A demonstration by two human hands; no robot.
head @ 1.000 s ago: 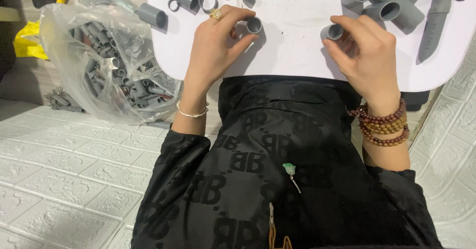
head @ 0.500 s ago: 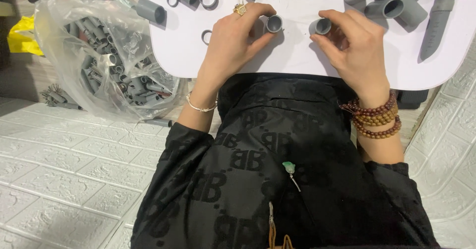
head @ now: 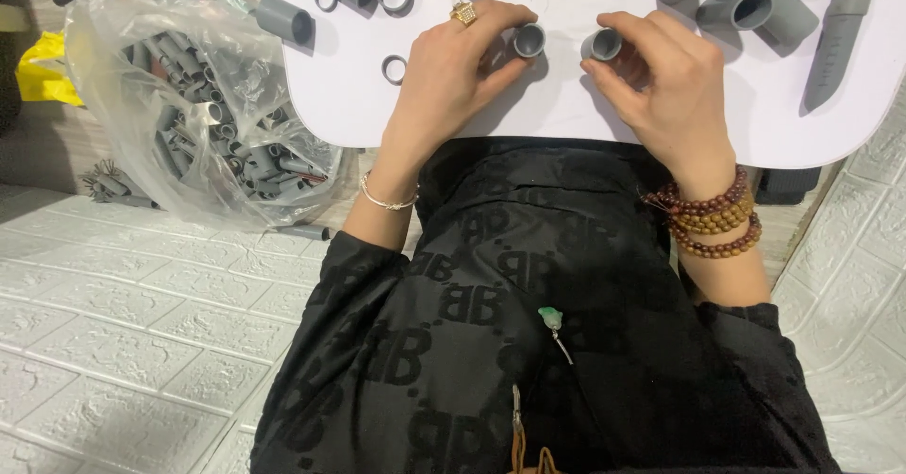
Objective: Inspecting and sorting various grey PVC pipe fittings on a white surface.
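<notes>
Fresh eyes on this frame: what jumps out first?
Two hands at the near edge of the white table, each pinching a short grey pipe piece: the left hand holds one, the right hand another, open ends up and a small gap apart. To the left, on the floor, a clear plastic bag bulges with more grey pipe bits. Bigger grey fittings sit at the table's far right.

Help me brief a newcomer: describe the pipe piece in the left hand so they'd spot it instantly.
Start at the white table. Near its front edge, the left hand, wearing a gold ring, pinches a short grey pipe piece. Unlike the loose bigger pipes behind, it faces its twin in the right hand.
</notes>
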